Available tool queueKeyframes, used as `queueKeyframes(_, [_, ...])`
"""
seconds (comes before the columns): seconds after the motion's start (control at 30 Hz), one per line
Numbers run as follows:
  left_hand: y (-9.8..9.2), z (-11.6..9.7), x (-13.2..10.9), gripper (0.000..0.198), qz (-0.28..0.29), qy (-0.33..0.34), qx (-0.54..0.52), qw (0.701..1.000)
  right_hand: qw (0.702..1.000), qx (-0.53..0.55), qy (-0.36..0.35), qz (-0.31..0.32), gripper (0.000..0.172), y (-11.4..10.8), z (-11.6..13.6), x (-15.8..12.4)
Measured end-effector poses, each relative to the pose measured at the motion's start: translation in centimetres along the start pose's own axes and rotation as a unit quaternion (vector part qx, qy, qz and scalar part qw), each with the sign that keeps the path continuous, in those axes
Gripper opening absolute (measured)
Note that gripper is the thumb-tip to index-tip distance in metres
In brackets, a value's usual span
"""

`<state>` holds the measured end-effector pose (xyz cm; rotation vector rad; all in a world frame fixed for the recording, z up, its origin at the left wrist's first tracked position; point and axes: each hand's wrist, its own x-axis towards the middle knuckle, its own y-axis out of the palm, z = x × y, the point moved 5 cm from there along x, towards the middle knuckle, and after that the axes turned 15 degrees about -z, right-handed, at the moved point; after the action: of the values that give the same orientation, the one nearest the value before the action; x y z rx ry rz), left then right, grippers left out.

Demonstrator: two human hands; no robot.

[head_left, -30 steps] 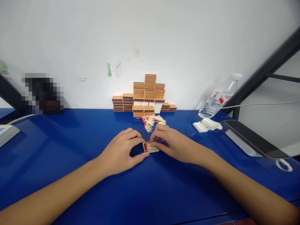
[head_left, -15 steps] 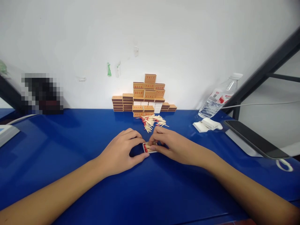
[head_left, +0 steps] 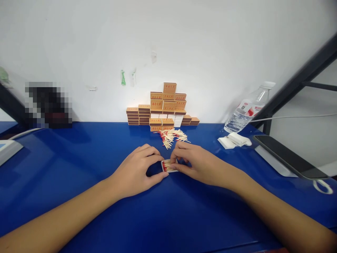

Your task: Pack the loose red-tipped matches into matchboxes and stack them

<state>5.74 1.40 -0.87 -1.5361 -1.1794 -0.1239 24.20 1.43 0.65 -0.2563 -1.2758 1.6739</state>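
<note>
A small white matchbox tray lies on the blue table, holding red-headed matches in a row with their heads to the left. My left hand grips the tray's left end between thumb and index finger. Over its right part, my right hand has its thumb and fingers pinched together on the matches, hiding their plain ends. Just behind the hands, a loose heap of matches is spread on the table.
Yellow-and-brown matchboxes are stacked against the white wall, with white trays among them. At the right stand a tilted water bottle, white pieces and a phone on a stand. A white device sits at far left.
My right fingers have shifted slightly up and to the right over the tray, and more of the matches show. My left hand keeps its hold; the whole view has shifted very slightly.
</note>
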Motion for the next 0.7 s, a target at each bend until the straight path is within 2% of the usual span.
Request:
queueKeyframes(0.17, [0.1, 0.0, 0.0, 0.022, 0.001, -0.001, -0.003, 1.0, 0.999, 0.035, -0.01, 0.001, 0.012, 0.1, 0.4, -0.1])
queueKeyframes(0.23, [0.1, -0.1, 0.0, 0.023, -0.002, -0.002, -0.001, 1.0, 0.999, 0.045, -0.011, -0.016, 0.012, 0.0, 0.1, 0.2])
queueKeyframes(0.3, [0.0, 0.0, 0.0, 0.023, -0.005, -0.003, -0.001, 1.0, 0.997, 0.045, 0.013, -0.068, 0.013, -0.2, -0.7, 0.9])
queueKeyframes(0.4, [0.0, 0.0, -0.1, 0.024, -0.005, -0.002, -0.001, 1.0, 0.983, 0.008, 0.085, -0.163, 0.022, -0.3, -2.6, 2.6])
queueKeyframes(0.47, [0.0, 0.0, -0.2, 0.023, -0.003, -0.001, -0.001, 1.0, 0.972, -0.043, 0.126, -0.195, 0.027, 0.2, -3.5, 3.8])
queueKeyframes(0.57, [0.0, 0.1, -0.2, 0.022, -0.006, 0.002, -0.003, 1.0, 0.968, -0.103, 0.134, -0.183, 0.025, 1.4, -3.9, 5.2])
queueKeyframes(0.7, [0.1, 0.1, -0.2, 0.023, -0.008, 0.006, -0.003, 1.0, 0.974, -0.118, 0.118, -0.155, 0.016, 2.1, -4.0, 5.3])
